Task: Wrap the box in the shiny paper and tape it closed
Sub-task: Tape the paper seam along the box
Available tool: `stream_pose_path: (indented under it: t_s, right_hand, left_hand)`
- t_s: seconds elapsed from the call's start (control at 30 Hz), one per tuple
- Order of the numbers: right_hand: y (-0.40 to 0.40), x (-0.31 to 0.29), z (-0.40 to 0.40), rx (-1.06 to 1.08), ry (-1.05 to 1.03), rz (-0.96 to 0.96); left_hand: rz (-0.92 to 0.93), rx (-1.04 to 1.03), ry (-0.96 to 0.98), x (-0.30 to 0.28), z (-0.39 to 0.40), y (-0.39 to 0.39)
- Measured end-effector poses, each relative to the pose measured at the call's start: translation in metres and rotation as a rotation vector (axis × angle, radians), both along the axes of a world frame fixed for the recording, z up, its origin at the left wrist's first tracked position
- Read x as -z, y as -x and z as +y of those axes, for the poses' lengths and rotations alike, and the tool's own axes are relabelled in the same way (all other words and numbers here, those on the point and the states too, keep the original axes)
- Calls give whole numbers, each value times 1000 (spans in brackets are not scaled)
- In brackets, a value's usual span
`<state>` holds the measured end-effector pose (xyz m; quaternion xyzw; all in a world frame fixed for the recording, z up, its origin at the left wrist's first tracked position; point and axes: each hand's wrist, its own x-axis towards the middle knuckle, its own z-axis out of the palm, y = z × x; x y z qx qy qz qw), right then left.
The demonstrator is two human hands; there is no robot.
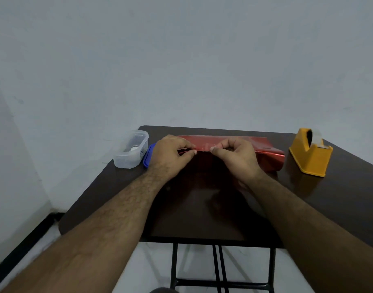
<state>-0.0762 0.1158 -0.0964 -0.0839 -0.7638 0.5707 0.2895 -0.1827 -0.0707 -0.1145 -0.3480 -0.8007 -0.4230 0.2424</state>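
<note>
Both hands (204, 152) pinch red paper (263, 144) (mid-table).

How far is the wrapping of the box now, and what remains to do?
Done: the red shiny paper is already folded up over the middle; the box itself is hidden. In hand: the left hand and right hand pinch the paper's top edges together at the seam. Left: taping. The yellow tape dispenser stands untouched at the right, and the right end still flares open.
</note>
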Motion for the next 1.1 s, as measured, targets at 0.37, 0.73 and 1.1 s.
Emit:
stream_pose_path:
  t_s: [0.37, 0.73, 1.1]
  right_hand:
    - [7, -3, -10, -32, -109, -57]
    - [14, -11, -13, 185, -403, -190]
    - [6, -16, -30, 430, -438, -268]
  left_hand:
    - [-17, 3, -13, -1, 0, 1]
    - [-31, 12, -10, 0, -1, 3]
    - [-13, 13, -3, 2, -2, 3]
